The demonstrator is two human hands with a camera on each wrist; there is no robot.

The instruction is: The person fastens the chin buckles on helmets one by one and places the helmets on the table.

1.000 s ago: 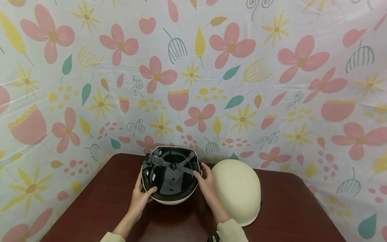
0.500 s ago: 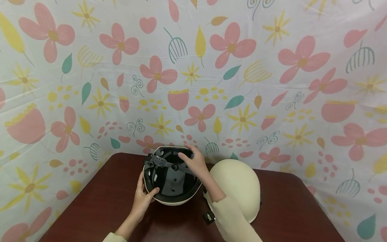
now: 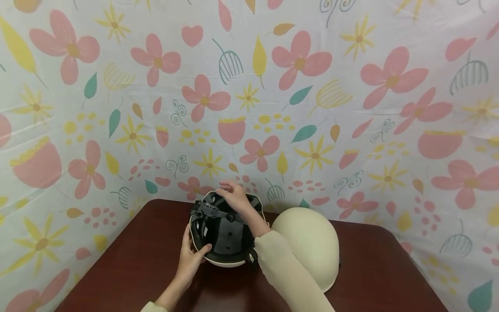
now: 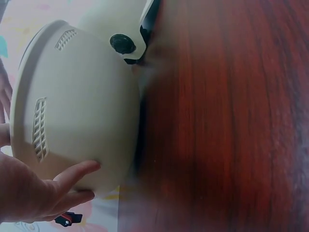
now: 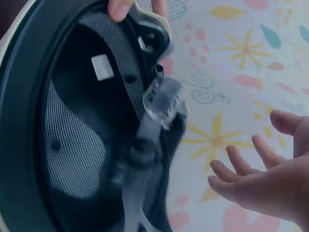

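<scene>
A cream helmet lies upturned on the dark red table, its black padding and grey straps facing up. My left hand grips its near-left rim, thumb inside and fingers under the shell. My right hand hovers over the far rim with fingers spread and holds nothing. In the right wrist view the right hand stands apart from the helmet's inside, beside a clear buckle. My right sleeve crosses the helmet's right side.
A second cream helmet sits dome up just right of the first, partly behind my right sleeve. A flowered cloth backdrop closes in the table's far side and both sides. Bare tabletop lies at near left and far right.
My right hand left the helmet's right rim and moved up and left across the opening to above the far rim. My left hand kept its grip.
</scene>
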